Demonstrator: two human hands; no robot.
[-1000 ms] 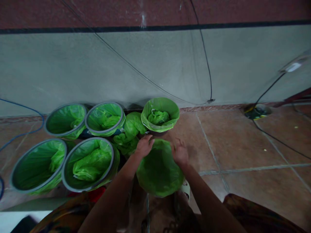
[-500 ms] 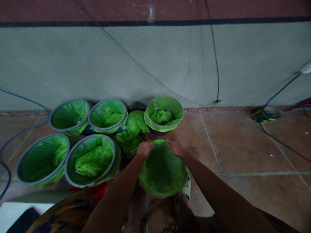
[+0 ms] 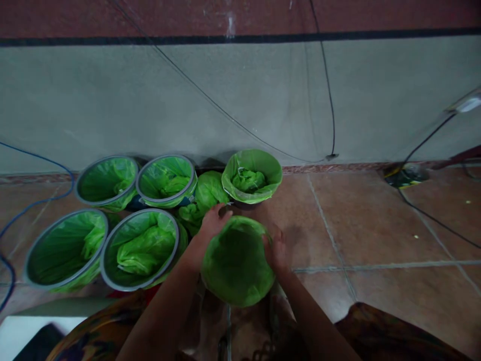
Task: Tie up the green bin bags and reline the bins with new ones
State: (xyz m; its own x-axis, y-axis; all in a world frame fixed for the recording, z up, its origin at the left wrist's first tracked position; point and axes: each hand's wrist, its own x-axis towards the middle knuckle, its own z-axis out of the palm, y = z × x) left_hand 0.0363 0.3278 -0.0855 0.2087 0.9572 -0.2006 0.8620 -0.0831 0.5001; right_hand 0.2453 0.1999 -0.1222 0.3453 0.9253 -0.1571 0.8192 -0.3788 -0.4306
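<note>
Between my two hands is a small bin lined with a thin green bag (image 3: 238, 265), its mouth tipped up toward me and the bag folded over its rim. At the far left of that rim is my left hand (image 3: 214, 223), thumb and fingers apart, beside the bag's edge. My right hand (image 3: 277, 249) grips the right side of the rim, thumb toward the inside. Just beyond stands another green-lined bin (image 3: 251, 175) with a crumpled bag inside. Loose green bags (image 3: 210, 190) lie to its left.
Several grey-rimmed bins with green liners, such as the nearest one (image 3: 141, 250), stand at the left. A wall (image 3: 169, 110) with hanging cables runs behind. A blue cable (image 3: 45, 198) lies far left; a black cable (image 3: 432, 215) crosses the tiled floor (image 3: 376, 220) at right.
My hands have moved apart from the far rim: the left outward to the left, the right down along the right side. The lined bin has shifted slightly left.
</note>
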